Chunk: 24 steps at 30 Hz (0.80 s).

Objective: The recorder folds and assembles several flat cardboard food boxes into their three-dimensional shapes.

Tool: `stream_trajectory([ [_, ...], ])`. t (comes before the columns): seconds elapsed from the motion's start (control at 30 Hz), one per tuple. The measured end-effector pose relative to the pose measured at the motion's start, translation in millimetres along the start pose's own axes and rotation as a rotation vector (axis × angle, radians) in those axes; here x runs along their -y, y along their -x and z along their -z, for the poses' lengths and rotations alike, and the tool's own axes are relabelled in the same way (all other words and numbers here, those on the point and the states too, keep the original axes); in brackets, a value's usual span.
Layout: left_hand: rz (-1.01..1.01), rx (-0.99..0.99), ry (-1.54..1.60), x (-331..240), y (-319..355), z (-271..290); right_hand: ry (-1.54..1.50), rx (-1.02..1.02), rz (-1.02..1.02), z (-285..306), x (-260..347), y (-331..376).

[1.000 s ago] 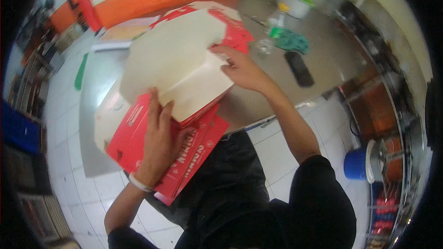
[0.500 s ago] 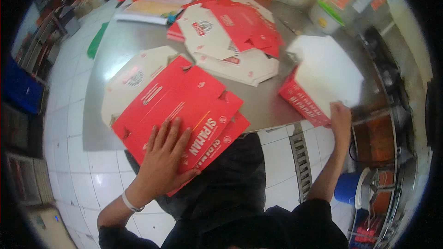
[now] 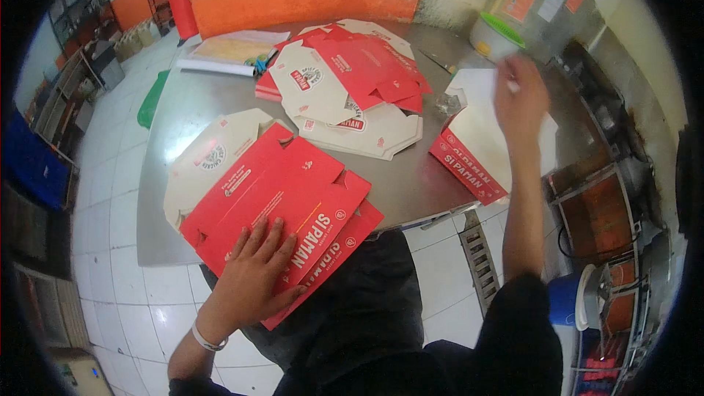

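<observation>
My left hand point(image 3: 253, 271) lies with fingers stretched on a flat red cardboard box blank point(image 3: 282, 194). Its thumb rests near the blank's lower edge. Under this blank show another red panel and a white flap point(image 3: 209, 158). To the right, a partly folded box point(image 3: 469, 169), red outside and white inside, stands at the table's right side. Over its raised white part is my right hand point(image 3: 522, 99), smeared by motion, so its fingers cannot be made out. Between the hands, farther back, lies a loose pile of red and white box blanks point(image 3: 367, 73).
Everything rests on a metal table point(image 3: 158, 227). Papers point(image 3: 227, 51) lie at its far left, and a white tub with a green rim point(image 3: 499, 37) stands at its far right. A rack point(image 3: 601, 198) runs along the right, with a blue bucket point(image 3: 565, 301) below.
My right hand has moved away from the folded box's near corner to its far end. My left hand stays on the red blank. The whole view has shifted slightly.
</observation>
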<state>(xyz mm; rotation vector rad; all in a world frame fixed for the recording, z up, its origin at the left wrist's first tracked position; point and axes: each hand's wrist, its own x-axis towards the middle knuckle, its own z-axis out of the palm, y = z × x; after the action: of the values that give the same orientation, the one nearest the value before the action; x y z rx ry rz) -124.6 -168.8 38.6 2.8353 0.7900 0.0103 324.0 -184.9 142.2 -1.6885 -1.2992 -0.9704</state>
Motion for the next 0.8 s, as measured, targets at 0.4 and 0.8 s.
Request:
stream_trajectory([
  [0.4,-0.038,-0.183,0.254,-6,-7,16,0.379,0.356,0.297,-60,13,-77],
  [0.8,-0.039,-0.687,0.583,-23,-38,51,-0.684,0.44,0.799,51,205,-7],
])
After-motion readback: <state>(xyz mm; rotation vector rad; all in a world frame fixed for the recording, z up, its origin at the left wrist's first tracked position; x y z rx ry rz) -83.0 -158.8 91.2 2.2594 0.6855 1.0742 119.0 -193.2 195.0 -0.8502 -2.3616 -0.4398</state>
